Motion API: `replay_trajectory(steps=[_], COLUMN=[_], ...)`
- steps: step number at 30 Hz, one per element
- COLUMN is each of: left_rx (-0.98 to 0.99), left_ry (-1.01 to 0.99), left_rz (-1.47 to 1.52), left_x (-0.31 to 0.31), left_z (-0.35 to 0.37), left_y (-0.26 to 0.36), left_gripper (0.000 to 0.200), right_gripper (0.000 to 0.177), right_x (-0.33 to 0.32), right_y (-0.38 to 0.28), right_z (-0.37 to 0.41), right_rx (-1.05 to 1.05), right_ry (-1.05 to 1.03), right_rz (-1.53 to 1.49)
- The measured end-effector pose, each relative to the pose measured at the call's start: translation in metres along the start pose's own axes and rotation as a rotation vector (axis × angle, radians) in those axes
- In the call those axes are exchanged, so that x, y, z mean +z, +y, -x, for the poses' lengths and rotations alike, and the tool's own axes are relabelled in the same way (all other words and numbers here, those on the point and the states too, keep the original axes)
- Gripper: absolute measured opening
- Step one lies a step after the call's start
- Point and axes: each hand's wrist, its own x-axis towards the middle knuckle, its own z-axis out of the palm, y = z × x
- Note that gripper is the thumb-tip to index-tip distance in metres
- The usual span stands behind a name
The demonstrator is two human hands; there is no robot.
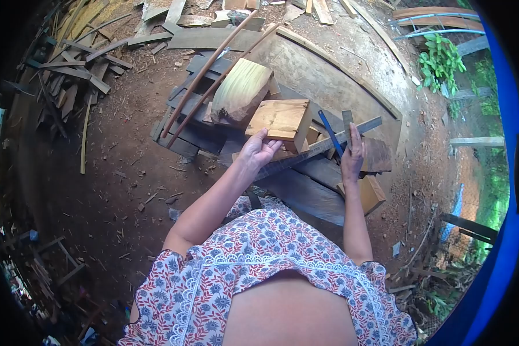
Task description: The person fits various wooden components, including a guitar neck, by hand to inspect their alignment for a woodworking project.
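My left hand [260, 151] grips the near left edge of a squared wooden block [278, 117], thumb on top and fingers underneath. My right hand [353, 157] is closed about the lower end of a slim blue stick-like tool [330, 131], its fingers lying along a short flat dark strip [348, 121]. A long straight dark bar [314, 152] slants beneath the strip, past the block's right side. Just beyond the block rests a pale rough-cut log piece [240, 89]. Beside my right wrist are a brown wooden block [377, 157] and a lighter block [371, 194].
Dark planks [308, 193] form a low work surface in front of me. Two long thin rods [210, 75] lean across its left side. Scrap wood [69, 78] is heaped at the far left. A leafy plant [441, 60] and a mesh fence [473, 155] stand at the right.
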Motion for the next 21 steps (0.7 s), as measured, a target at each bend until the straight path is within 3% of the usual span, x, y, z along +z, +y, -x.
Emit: replay_trajectory(steps=[1,3,4,6,7,9,11,13,15,17,19,21], left_rx=[-0.023,-0.074,-0.094,-0.158,-0.161,-0.098,-0.106,-0.137,-0.155,-0.193,-0.235,-0.258], left_ry=[0.002,0.004,-0.026,-0.021,-0.022,0.005,0.000,-0.009,-0.034,-0.094,-0.148,-0.159], left_rz=[0.079,0.164,0.188,0.213,0.212,0.123,0.162,0.194,0.128,0.160,0.203,0.231], left_x=[0.000,-0.007,-0.009,-0.014,-0.015,-0.017,-0.019,-0.020,-0.024,-0.043,-0.056,-0.062], left_z=[0.002,0.000,0.001,-0.001,0.003,0.013,0.017,0.019,0.022,0.008,-0.001,-0.004], left_y=[-0.002,0.003,0.005,0.013,0.013,0.015,0.023,0.026,0.031,0.034,0.039,0.040], left_gripper=[0.033,0.033,0.033,0.033,0.033,0.032,0.031,0.031,0.029,0.030,0.032,0.032], right_gripper=[0.052,0.054,0.054,0.058,0.058,0.054,0.051,0.057,0.062,0.058,0.054,0.054], right_x=[-0.002,0.006,0.014,0.037,0.044,0.054,0.038,0.039,0.055,0.068,0.060,0.051], right_y=[-0.016,-0.053,-0.055,-0.044,-0.030,-0.009,-0.038,-0.055,-0.039,-0.018,-0.035,-0.061], right_z=[0.005,0.019,0.023,0.024,0.016,-0.004,-0.007,-0.002,-0.006,-0.027,-0.030,-0.016], right_rx=[-0.001,-0.258,-0.251,-0.509,-0.507,-0.099,-0.199,-0.642,-0.631,-0.207,-0.218,-0.441], right_ry=[-0.003,-0.019,-0.019,-0.183,-0.182,-0.113,-0.101,-0.247,-0.245,-0.222,-0.186,-0.191], right_rz=[0.004,-0.104,-0.101,0.005,0.008,0.163,0.071,0.043,-0.038,0.175,0.155,0.027])
